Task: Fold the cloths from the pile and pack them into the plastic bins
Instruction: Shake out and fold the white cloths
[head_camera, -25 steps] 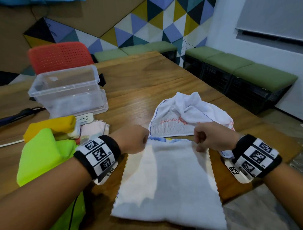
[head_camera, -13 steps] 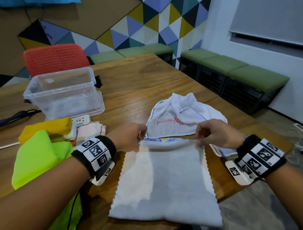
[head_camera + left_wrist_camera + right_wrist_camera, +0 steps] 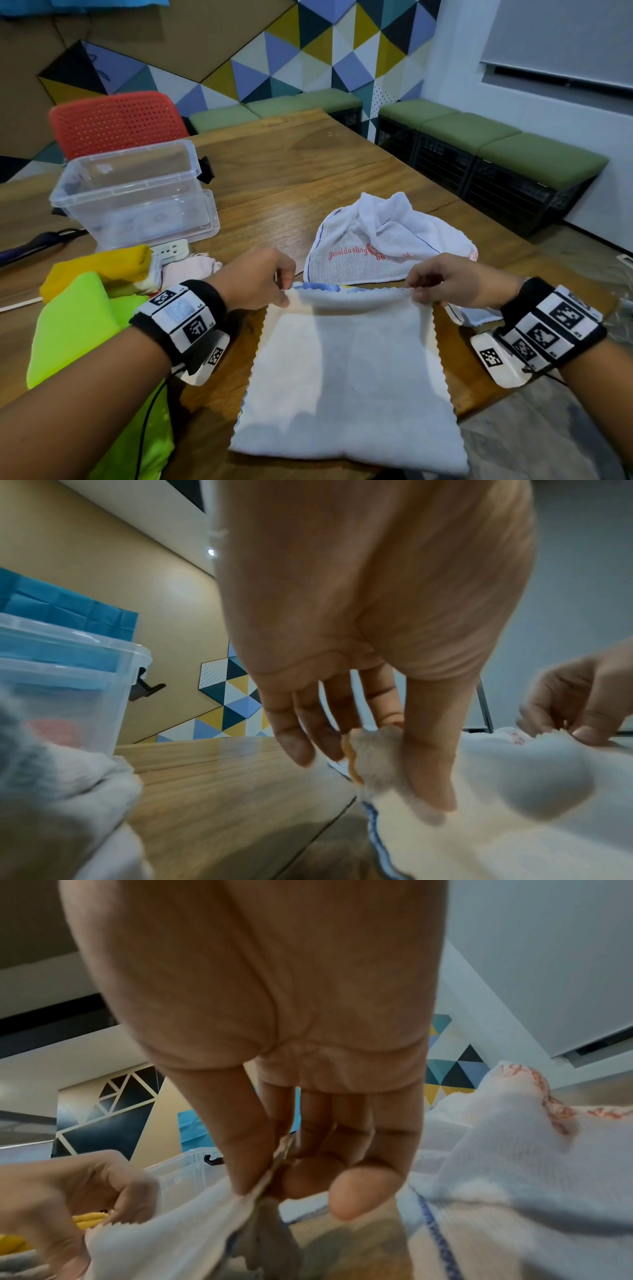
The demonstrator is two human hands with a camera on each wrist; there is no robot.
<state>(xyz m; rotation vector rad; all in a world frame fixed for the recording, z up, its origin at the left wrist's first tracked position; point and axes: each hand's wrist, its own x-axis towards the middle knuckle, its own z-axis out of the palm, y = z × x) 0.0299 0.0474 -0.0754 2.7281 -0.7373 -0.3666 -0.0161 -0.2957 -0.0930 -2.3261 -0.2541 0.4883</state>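
Note:
A white cloth [image 3: 346, 373] with zigzag edges lies flat in front of me on the wooden table [image 3: 281, 164]. My left hand [image 3: 263, 281] pinches its far left corner [image 3: 377, 753] between thumb and fingers. My right hand [image 3: 442, 281] pinches the far right corner [image 3: 263, 1188]. The far edge is lifted a little off the table. Just beyond lies a crumpled white towel [image 3: 383, 240] with red lettering. A clear plastic bin [image 3: 130, 192] stands at the left back, and it looks empty.
Folded yellow [image 3: 99, 267], lime green [image 3: 75, 325] and pale pink [image 3: 191, 267] cloths are piled at my left. A red perforated chair [image 3: 116, 120] stands behind the bin. Green benches [image 3: 496, 150] line the wall on the right. The table's edge runs close on the right.
Both hands have stayed on the white cloth's far corners, loosening from fists into pinches. The far edge now stands a little higher and tauter between them.

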